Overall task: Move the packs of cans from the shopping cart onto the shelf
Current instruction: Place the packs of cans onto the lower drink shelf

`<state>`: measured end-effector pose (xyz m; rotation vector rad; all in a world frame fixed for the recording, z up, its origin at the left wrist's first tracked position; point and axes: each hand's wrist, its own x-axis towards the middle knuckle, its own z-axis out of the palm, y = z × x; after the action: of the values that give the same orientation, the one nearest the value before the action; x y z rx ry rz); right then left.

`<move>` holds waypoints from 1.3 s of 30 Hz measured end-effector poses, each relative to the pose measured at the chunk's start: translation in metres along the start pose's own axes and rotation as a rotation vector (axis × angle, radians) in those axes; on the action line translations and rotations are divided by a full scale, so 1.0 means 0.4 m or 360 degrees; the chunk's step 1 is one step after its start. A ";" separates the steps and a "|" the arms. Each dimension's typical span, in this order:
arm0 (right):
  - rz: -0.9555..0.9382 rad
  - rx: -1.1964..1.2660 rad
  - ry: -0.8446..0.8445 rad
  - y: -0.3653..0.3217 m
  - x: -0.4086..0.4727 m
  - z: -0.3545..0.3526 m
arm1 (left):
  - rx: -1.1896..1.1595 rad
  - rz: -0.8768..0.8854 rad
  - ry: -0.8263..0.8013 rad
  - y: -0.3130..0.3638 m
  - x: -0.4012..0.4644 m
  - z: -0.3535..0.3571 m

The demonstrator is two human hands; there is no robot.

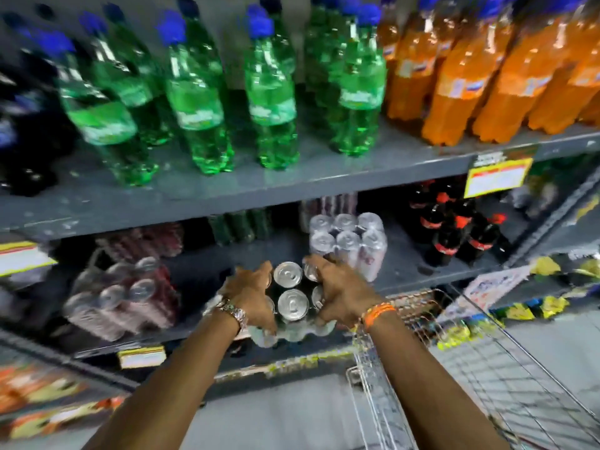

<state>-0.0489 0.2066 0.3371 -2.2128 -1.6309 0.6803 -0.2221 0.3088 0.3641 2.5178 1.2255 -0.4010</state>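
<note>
My left hand (248, 297) and right hand (337, 289) are clamped on either side of a wrapped pack of cans (292, 300), can tops facing up, and I hold it at the front edge of the lower shelf (406, 274). Just behind it a pale pack (347, 241) sits on that shelf, with a reddish pack (123, 297) to the left. The wire cart (487, 384) is at my lower right. Green bottles (201, 102) stand on the shelf above.

Grey metal store shelving (227, 193), yellow price tags (496, 178), pale floor (285, 420).
</note>
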 end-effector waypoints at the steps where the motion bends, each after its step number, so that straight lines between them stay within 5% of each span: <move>1: -0.0011 -0.0025 -0.0045 -0.029 0.041 0.008 | -0.0022 -0.0047 0.0016 -0.039 0.009 -0.005; 21: -0.0078 0.0000 -0.0103 -0.130 0.383 0.095 | -0.0360 -0.0177 0.0181 -0.314 0.226 0.000; 27: 0.0252 0.0923 0.0306 -0.074 0.287 0.166 | -0.1129 -0.0366 0.0440 -0.366 0.132 0.143; 30: 0.0426 0.1253 0.0324 -0.063 0.235 0.225 | -0.1342 -0.0247 0.0602 -0.349 0.092 0.214; 39: 0.0319 0.0963 0.0312 -0.072 0.214 0.257 | -0.1291 -0.0207 0.0780 -0.335 0.123 0.235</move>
<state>-0.1073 0.2937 0.2491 -1.9232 -0.9494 0.8429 -0.3101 0.3851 0.2391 1.8610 1.3490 0.6159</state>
